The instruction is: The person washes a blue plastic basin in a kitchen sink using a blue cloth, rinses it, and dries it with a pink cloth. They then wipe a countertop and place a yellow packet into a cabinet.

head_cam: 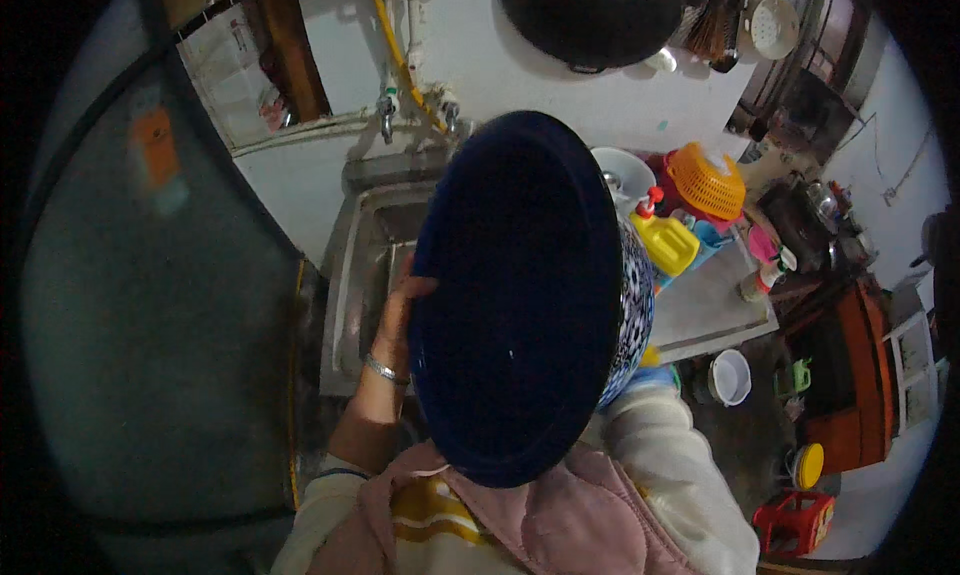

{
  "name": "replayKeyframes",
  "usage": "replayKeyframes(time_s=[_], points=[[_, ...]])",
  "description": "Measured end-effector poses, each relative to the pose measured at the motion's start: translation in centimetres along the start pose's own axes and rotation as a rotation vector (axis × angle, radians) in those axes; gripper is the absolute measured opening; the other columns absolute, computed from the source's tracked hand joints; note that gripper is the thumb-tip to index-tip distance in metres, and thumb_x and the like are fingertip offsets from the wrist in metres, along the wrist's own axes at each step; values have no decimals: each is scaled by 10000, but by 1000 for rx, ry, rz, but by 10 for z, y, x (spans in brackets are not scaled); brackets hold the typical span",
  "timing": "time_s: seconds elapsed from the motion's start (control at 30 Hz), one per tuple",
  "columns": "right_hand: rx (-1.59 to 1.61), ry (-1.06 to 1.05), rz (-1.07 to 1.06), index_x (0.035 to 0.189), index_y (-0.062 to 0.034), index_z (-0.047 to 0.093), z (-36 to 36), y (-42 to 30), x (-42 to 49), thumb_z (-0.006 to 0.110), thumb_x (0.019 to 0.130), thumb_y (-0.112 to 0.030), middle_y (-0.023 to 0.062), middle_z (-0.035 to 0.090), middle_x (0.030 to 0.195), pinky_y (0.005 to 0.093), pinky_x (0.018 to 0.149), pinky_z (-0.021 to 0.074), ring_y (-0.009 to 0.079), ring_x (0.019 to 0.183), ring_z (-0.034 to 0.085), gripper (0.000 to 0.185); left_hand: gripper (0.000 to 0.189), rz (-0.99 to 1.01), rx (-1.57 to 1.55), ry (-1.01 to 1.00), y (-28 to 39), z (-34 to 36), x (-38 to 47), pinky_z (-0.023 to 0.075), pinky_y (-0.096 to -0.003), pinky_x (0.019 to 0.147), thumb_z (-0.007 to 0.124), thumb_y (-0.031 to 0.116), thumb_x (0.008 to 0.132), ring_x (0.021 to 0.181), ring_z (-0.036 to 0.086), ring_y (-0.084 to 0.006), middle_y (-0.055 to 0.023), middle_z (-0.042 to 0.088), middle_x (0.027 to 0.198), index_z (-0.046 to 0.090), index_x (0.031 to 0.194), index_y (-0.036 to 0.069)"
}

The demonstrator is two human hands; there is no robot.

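Observation:
A large deep-blue enamel basin (pixel 517 297) is held up tilted on its side in front of my chest, its dark inside facing me. Its outer wall (pixel 634 312) carries a blue-and-white pattern. My left hand (pixel 397 305) grips the rim on the left, thumb over the edge, and a metal bracelet (pixel 385 368) circles that wrist. On the right, my pale sleeve (pixel 651 432) ends in a blue cuff (pixel 651 381) against the basin's outer side. The basin hides most of my right hand; a bit of yellow (pixel 649 356) shows there, unclear whether glove or cloth.
Behind the basin is a metal sink (pixel 352 275) under wall taps (pixel 386 117). The drainboard (pixel 712 305) bears a yellow pump bottle (pixel 666 243), an orange colander (pixel 705 181) and a spray bottle (pixel 765 278). A wok (pixel 592 19) hangs above; a red stool (pixel 793 526) stands lower right.

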State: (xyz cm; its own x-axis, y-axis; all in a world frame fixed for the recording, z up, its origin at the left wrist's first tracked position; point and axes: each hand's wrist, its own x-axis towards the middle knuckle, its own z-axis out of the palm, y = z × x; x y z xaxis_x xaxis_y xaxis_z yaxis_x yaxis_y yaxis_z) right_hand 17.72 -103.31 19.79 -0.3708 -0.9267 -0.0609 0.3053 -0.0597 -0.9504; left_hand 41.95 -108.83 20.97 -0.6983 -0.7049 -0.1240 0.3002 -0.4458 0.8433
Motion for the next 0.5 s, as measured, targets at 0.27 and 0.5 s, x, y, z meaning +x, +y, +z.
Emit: replayKeyframes(time_s=[0.27,0.5], points=[[1169,-277,234,1347,-75,389,81,65,-59,485,887,-502,125,463,1324,440,981,416,279,1182,474,635,388,447,-56,289,15,1,50,425,-366,877,566,85,773,964,500,-210,-74,532,1080,469,1149,88],[891,-55,130,1264,-114,462,29,-8,-112,545,888,-377,133,482,1290,520,901,459,316,1156,482,467,439,613,185,456,51,-29,27,440,-349,887,535,47,745,939,521,-218,-112,521,1074,416,1167,31]])
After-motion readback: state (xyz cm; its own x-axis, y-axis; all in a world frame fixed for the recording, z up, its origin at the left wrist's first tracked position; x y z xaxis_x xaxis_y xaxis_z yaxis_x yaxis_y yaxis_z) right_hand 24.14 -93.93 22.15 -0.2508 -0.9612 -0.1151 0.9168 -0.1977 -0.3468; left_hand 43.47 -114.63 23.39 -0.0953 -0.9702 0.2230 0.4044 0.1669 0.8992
